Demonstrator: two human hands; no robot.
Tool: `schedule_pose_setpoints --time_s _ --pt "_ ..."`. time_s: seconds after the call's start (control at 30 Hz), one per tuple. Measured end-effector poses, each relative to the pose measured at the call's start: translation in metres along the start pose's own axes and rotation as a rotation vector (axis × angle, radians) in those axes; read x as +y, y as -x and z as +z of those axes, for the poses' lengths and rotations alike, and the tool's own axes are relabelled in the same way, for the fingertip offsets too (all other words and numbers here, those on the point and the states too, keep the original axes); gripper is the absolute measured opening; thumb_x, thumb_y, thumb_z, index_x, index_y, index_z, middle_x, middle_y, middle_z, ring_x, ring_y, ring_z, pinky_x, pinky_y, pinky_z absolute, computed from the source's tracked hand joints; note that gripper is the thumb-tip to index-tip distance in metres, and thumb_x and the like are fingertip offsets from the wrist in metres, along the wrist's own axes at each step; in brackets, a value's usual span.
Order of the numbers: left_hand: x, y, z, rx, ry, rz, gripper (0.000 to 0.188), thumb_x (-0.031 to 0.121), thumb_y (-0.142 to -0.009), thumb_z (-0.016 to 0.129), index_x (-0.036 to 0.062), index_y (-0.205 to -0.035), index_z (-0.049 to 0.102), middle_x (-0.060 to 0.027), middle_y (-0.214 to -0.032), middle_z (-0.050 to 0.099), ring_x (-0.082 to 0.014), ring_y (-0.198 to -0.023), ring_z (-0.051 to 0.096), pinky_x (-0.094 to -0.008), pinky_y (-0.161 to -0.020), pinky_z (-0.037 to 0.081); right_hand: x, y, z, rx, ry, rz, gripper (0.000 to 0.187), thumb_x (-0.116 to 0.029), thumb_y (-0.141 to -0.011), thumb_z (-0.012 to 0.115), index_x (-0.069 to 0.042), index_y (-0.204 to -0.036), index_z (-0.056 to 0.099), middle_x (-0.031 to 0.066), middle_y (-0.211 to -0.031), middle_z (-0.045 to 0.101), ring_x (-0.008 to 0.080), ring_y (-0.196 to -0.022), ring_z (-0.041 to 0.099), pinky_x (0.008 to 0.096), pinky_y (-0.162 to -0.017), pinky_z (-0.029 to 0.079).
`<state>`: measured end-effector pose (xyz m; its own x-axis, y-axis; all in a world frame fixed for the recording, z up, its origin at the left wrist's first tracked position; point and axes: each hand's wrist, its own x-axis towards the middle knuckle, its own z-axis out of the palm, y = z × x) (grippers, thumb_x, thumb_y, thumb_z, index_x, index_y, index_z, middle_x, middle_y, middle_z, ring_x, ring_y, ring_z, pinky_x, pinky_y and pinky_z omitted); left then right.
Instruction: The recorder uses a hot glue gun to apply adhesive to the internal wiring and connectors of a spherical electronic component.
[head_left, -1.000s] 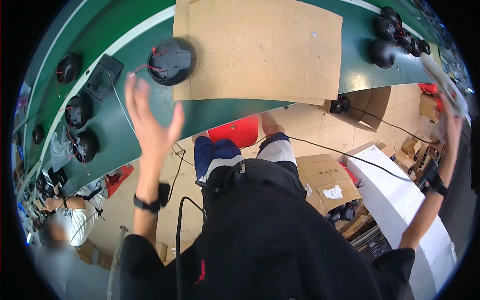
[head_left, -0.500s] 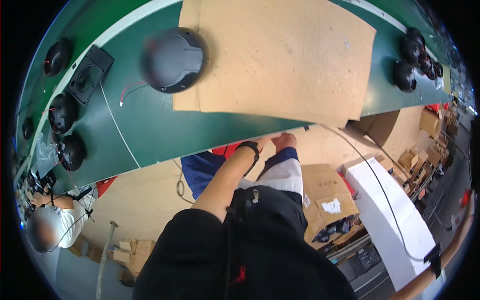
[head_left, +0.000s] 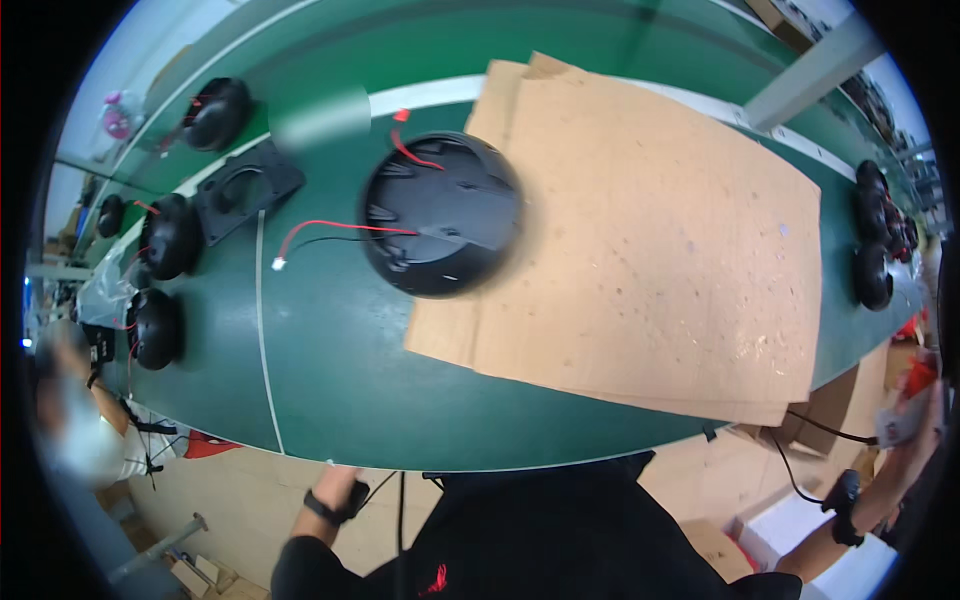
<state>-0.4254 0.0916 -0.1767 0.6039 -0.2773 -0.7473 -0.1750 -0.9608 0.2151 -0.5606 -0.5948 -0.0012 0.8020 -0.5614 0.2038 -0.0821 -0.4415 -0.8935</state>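
My left hand (head_left: 343, 478) is at the near edge of the green table, below a black wristband; its fingers are hidden or cut off by the edge. Far out at the right rim, my right hand (head_left: 918, 447) grips a pale object with a red part (head_left: 903, 418), blurred and too distorted to name. A dark cable seems to reach this object. Ahead lies a round black housing (head_left: 445, 235), its open side up, with red and black wires ending in small connectors. It rests partly on a cardboard sheet (head_left: 650, 240), and neither hand touches it.
Several more round black housings (head_left: 168, 238) sit at the left, beside a square black frame (head_left: 250, 190) and a clear plastic bag (head_left: 105, 290). Others (head_left: 873, 275) cluster at the table's right end. A co-worker (head_left: 85, 420) is at the left. A grey post (head_left: 815, 75) rises behind.
The view has shifted up over the table, and I am nearer its edge. My left hand has gone from my lap to the table edge. My right hand is higher in view, still far right.
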Motion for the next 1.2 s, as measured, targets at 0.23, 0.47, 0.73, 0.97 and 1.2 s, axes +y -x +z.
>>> schedule_pose_setpoints --time_s 0.23,0.47,0.73,0.97,1.2 --pt "0.013 0.079 -0.074 0.005 0.53 0.833 0.045 0.035 -0.082 0.08 0.0014 -0.11 0.069 -0.0177 -0.099 0.072 -0.0348 -0.087 0.071 -0.0417 -0.08 0.057 -0.06 0.019 0.179 -0.238 -0.305 0.068 0.033 -0.018 -0.096 0.065 0.003 -0.121 0.059 0.0178 -0.105 0.068 0.0254 -0.088 0.071 0.0267 -0.058 0.055" --pt "0.055 -0.084 -0.181 0.757 0.708 0.693 0.135 0.033 -0.06 0.095 0.0125 -0.162 0.009 -0.0204 -0.154 0.039 -0.0321 -0.14 0.044 -0.0461 -0.115 0.038 -0.054 0.008 0.212 -0.464 -0.505 0.02 0.042 -0.014 -0.095 0.066 0.004 -0.131 0.055 0.0164 -0.107 0.069 0.0272 -0.1 0.07 0.0296 -0.064 0.059" --pt "0.155 -0.036 -0.156 0.654 0.46 0.806 0.118 0.033 -0.061 0.094 -0.0017 -0.151 0.026 -0.0281 -0.144 0.039 -0.0457 -0.135 0.042 -0.0468 -0.114 0.038 -0.073 -0.014 0.192 -0.606 -0.297 0.095 0.04 -0.016 -0.092 0.07 0.002 -0.127 0.06 0.0146 -0.105 0.07 0.0239 -0.098 0.067 0.028 -0.066 0.057" --pt "0.108 -0.055 -0.229 0.196 0.478 1.034 0.071 0.005 -0.078 0.064 -0.0015 -0.146 0.044 -0.0219 -0.136 0.053 -0.0322 -0.127 0.054 -0.0398 -0.103 0.047 -0.08 0.002 0.201 -0.704 0.299 -0.089 0.039 -0.017 -0.065 0.083 -0.001 -0.099 0.073 0.0164 -0.096 0.073 0.0289 -0.086 0.072 0.0356 -0.076 0.056" --pt "0.152 -0.096 -0.245 0.232 0.31 1.325 0.031 0.008 -0.078 0.081 0.0006 -0.106 0.073 -0.0051 -0.08 0.064 -0.0139 -0.065 0.059 -0.0283 -0.056 0.045 -0.117 0.005 0.242 -0.835 0.502 -0.228 0.024 -0.015 -0.067 0.078 -0.002 -0.086 0.072 0.0133 -0.081 0.071 0.0263 -0.067 0.071 0.0308 -0.066 0.056"
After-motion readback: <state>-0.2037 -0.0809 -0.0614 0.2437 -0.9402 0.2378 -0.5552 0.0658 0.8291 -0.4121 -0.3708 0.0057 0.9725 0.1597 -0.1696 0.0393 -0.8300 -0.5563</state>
